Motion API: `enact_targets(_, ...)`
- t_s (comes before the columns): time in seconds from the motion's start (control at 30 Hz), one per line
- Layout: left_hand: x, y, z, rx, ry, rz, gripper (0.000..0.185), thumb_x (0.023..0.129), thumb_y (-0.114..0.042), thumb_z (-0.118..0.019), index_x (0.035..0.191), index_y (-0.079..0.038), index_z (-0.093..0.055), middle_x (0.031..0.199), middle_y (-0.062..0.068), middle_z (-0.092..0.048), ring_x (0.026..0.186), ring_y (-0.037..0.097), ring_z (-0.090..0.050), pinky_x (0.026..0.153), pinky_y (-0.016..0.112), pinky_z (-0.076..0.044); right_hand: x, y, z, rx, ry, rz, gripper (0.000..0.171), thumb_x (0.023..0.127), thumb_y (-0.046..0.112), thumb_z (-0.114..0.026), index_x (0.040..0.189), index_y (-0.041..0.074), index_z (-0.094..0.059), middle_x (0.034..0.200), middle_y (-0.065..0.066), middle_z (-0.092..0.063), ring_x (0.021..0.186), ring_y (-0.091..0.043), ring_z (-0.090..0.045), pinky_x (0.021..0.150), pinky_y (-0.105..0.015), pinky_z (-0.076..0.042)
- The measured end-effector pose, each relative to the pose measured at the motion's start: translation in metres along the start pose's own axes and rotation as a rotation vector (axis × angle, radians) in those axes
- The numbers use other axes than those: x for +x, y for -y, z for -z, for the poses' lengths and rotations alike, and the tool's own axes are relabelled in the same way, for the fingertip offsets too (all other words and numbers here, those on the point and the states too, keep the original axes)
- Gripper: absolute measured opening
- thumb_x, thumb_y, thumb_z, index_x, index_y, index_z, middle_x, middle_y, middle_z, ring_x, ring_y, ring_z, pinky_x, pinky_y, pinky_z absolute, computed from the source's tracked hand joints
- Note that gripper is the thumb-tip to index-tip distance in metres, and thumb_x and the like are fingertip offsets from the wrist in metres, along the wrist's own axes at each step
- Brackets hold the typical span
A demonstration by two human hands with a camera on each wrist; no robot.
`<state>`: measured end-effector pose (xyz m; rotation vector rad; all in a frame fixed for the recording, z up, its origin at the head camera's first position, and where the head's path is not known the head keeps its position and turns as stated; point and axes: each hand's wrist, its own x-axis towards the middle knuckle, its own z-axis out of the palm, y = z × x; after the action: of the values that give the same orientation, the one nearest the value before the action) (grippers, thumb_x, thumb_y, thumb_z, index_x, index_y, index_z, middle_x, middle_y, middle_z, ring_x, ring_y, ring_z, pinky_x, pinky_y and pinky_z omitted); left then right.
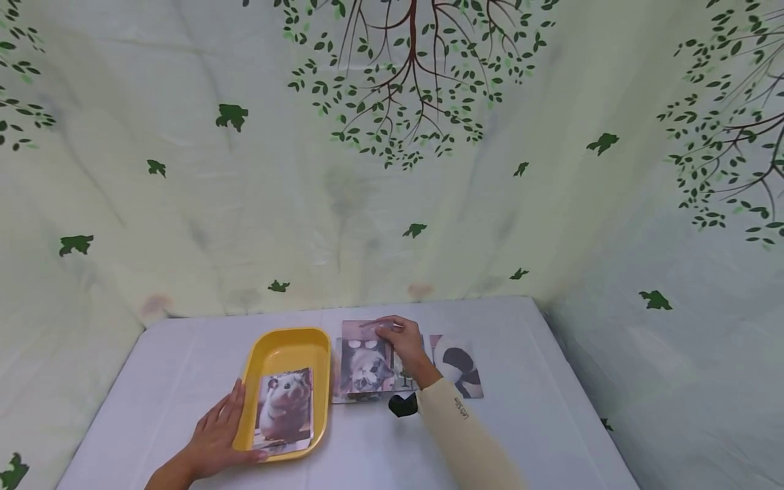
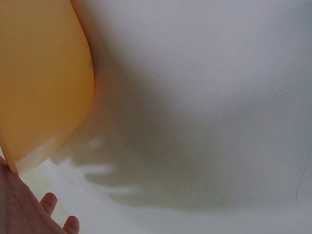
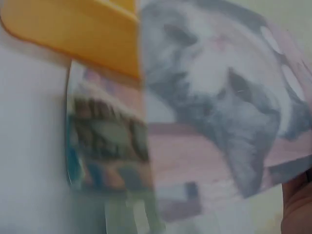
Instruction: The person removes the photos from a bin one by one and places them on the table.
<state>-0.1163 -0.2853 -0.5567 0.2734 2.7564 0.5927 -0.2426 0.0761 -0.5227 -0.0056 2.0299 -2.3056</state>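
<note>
My right hand [image 1: 402, 344] pinches the top edge of a photo card [image 1: 365, 371] showing a grey-and-white cat upside down. In the right wrist view this cat card [image 3: 209, 83] fills much of the picture, blurred. Under it lie other picture cards, one of them a printed card [image 3: 109, 131] beside the tray. My left hand [image 1: 216, 435] rests against the near left corner of a yellow tray [image 1: 288, 340], fingers straight along its side and thumb at the front rim. Inside the tray lies a card with a hamster picture [image 1: 284, 407], on top of other cards.
A card with a black-and-white picture [image 1: 458, 364] lies right of my right hand. A black heart-shaped piece [image 1: 401, 406] shows beside the sleeve cuff. The white-covered table [image 1: 551, 435] meets a pale curtain [image 1: 343, 204] with leaf prints at the back and sides.
</note>
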Motion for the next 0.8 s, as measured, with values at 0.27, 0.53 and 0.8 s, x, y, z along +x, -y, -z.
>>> enact_targets(0.27,0.004,0.000,0.000,-0.007,0.023,0.014,0.140,0.067,-0.066,-0.073,0.148,0.000,0.020,0.157,0.024,0.011,0.134,0.050,-0.008,0.101,0.072,-0.009,-0.003,-0.004,0.054,-0.048,-0.008,-0.017,0.023,0.090,0.008,-0.067,0.110,-0.005,-0.067,0.079,0.000,-0.067,0.070,-0.009,-0.061,0.061,-0.021,-0.048)
enact_targets(0.53,0.004,0.002,-0.004,0.047,-0.050,-0.040,0.139,0.068,-0.067,-0.071,0.148,-0.001,0.021,0.158,0.022,0.011,0.132,0.049,-0.016,0.099,0.073,-0.016,-0.013,-0.005,0.105,-0.009,-0.218,-0.061,0.030,0.083,0.012,-0.076,0.109,0.000,-0.067,0.074,0.000,-0.066,0.066,-0.011,-0.062,0.059,-0.024,-0.051)
enact_targets(0.8,0.005,0.000,-0.005,0.021,-0.019,-0.012,0.140,0.068,-0.066,-0.072,0.148,-0.001,0.023,0.157,0.022,0.016,0.132,0.050,-0.012,0.099,0.074,-0.012,-0.018,-0.007,0.160,-0.001,-0.426,-0.144,0.038,0.079,0.015,-0.080,0.110,0.002,-0.062,0.083,-0.002,-0.071,0.071,-0.014,-0.068,0.061,-0.027,-0.055)
